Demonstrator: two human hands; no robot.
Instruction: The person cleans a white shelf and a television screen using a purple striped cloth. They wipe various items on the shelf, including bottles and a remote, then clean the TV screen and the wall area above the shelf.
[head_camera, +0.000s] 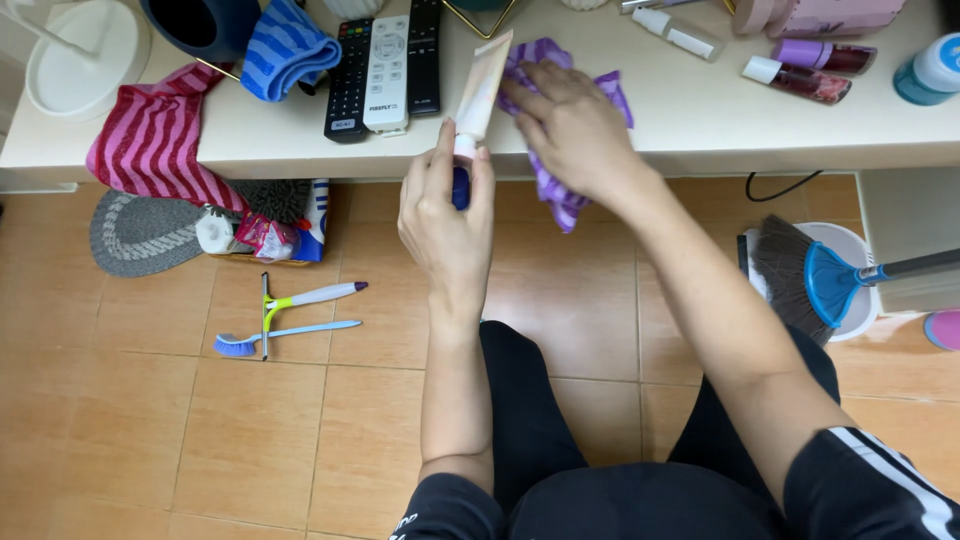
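My left hand (445, 225) grips the dark blue cap end of a peach-coloured tube (483, 88), holding it upright in front of the table edge. My right hand (570, 130) presses a purple striped cloth (560, 195) against the tube's side, and part of the cloth hangs over the edge of the cream table (700, 125). The cloth's middle is hidden under my right hand.
On the table lie three remotes (385, 70), a blue striped cloth (285, 48), a red striped cloth (150, 140) and cosmetic bottles (810, 75). On the tiled floor are a grey mat (135, 235), brushes (290, 320) and a broom with a blue head (815, 280).
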